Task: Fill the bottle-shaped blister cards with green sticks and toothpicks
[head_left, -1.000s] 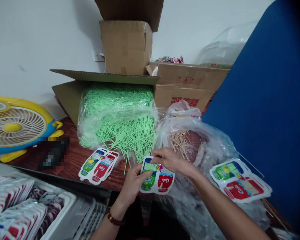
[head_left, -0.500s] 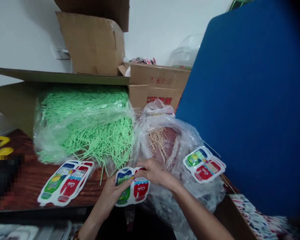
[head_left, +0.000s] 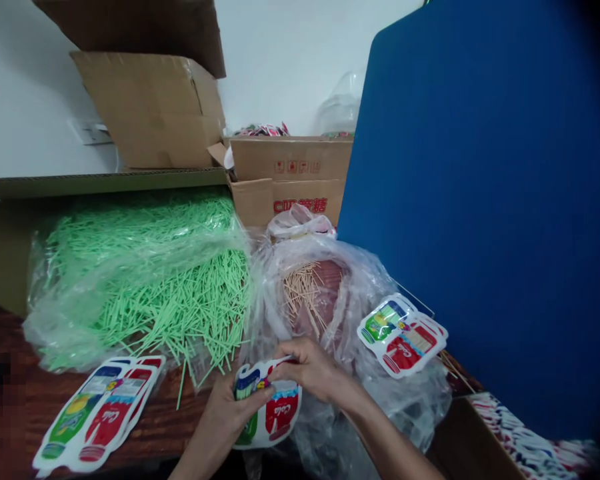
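Between my hands is a bottle-shaped pouch (head_left: 281, 415) with a green half and a red "Cola" half; pale green sticks show in its green side. My left hand (head_left: 229, 408) grips the pouch by its left side, thumb across the front. At the upper right edge, the fingers of my right hand (head_left: 307, 365) pinch the pouch; whether a stick is also between them is hidden. Beyond lie a bag of green sticks (head_left: 180, 300) and an opened plastic bag with tan sticks (head_left: 303, 290). Similar pouches (head_left: 103, 413) lie to the left, and more pouches (head_left: 405, 333) on the right.
A large blue panel (head_left: 455, 200) blocks the right side. Cardboard boxes (head_left: 150, 107) stand against the wall, one box (head_left: 290, 160) with red printing. At lower right, a carton (head_left: 470, 433) sits beside many printed pieces (head_left: 520, 427). The dark wooden table (head_left: 170, 433) shows at front left.
The camera view has shifted, so the bags and pouches on the table appear farther left and lower. Both hands stay on the pouch, and its upper edge now looks more bent.
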`<state>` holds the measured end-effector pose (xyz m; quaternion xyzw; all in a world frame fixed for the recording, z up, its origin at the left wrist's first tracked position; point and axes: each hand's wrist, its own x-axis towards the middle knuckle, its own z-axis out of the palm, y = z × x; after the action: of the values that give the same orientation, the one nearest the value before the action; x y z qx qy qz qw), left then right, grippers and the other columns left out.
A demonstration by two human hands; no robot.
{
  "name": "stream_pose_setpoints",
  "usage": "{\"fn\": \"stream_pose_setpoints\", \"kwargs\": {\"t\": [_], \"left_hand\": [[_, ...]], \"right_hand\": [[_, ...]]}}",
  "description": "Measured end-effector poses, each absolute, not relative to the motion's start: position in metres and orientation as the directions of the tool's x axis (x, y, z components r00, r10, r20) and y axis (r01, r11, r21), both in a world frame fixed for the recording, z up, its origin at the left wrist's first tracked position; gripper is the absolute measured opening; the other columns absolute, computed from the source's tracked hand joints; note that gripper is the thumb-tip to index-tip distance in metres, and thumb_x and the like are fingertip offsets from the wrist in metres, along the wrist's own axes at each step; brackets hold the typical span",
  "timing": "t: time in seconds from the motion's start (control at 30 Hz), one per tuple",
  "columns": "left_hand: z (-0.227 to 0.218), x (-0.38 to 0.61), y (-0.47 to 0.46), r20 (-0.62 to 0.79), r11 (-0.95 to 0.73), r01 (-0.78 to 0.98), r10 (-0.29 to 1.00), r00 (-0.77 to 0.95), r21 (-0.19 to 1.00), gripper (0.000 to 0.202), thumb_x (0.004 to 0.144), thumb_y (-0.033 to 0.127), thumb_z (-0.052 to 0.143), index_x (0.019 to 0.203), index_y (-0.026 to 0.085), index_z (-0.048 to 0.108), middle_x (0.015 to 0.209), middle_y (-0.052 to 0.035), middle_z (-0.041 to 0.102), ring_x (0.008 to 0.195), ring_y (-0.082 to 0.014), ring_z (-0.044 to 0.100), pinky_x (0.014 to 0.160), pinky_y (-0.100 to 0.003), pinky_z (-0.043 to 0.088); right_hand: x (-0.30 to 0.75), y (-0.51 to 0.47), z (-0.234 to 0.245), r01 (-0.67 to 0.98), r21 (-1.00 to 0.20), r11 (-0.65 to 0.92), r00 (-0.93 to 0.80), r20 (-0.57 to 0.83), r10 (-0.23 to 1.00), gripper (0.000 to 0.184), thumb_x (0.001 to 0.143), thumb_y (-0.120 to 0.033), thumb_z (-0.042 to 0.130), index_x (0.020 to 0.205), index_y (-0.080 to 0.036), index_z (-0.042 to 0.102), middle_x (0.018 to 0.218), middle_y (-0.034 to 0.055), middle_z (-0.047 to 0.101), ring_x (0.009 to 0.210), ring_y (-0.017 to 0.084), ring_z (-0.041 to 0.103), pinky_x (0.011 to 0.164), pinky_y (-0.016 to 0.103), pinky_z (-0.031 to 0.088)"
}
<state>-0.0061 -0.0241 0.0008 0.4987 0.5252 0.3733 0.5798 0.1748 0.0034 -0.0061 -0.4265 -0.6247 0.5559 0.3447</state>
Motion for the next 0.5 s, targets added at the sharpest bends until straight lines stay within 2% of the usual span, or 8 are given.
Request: {"fn": "stream_pose_setpoints", "kwargs": {"t": [0.17, 0.37, 0.5], "left_hand": [[-0.006, 0.001, -0.014, -0.324, 0.301, 0.141, 0.925, 0.198, 0.943, 0.026, 0.059, 0.039, 0.077, 0.061, 0.015, 0.066, 0.056, -0.0012, 0.067, 0.053, -0.0183, 0.061, 0.051, -0.025, 0.05], [-0.026, -0.001, 0.001, -0.409, 0.401, 0.082, 0.888, 0.208, 0.912, 0.03, 0.053, 0.042, 0.08, 0.062, 0.017, 0.068, 0.055, -0.0014, 0.067, 0.051, -0.018, 0.06, 0.049, -0.025, 0.05], [-0.036, -0.001, 0.006, -0.429, 0.424, 0.065, 0.885, 0.181, 0.903, 0.032, 0.048, 0.041, 0.083, 0.064, 0.016, 0.07, 0.058, -0.0015, 0.07, 0.056, -0.0199, 0.063, 0.055, -0.027, 0.053]], "right_hand": [[0.186, 0.007, -0.006, 0.227, -0.972, 0.062, -0.39, -0.032, 0.92, 0.013, 0.076, -0.027, 0.068, 0.071, -0.015, 0.065, 0.06, -0.0057, 0.053, 0.057, 0.009, 0.046, 0.051, 0.018, 0.03], [0.19, 0.018, -0.004, 0.377, -0.916, 0.136, -0.378, -0.019, 0.926, 0.02, 0.078, -0.029, 0.068, 0.064, -0.015, 0.064, 0.055, -0.0068, 0.048, 0.054, 0.008, 0.043, 0.05, 0.019, 0.028], [0.186, 0.027, -0.005, 0.345, -0.93, 0.129, -0.392, -0.018, 0.92, 0.02, 0.08, -0.03, 0.067, 0.067, -0.015, 0.065, 0.058, -0.0061, 0.05, 0.056, 0.008, 0.047, 0.052, 0.018, 0.031]]}}
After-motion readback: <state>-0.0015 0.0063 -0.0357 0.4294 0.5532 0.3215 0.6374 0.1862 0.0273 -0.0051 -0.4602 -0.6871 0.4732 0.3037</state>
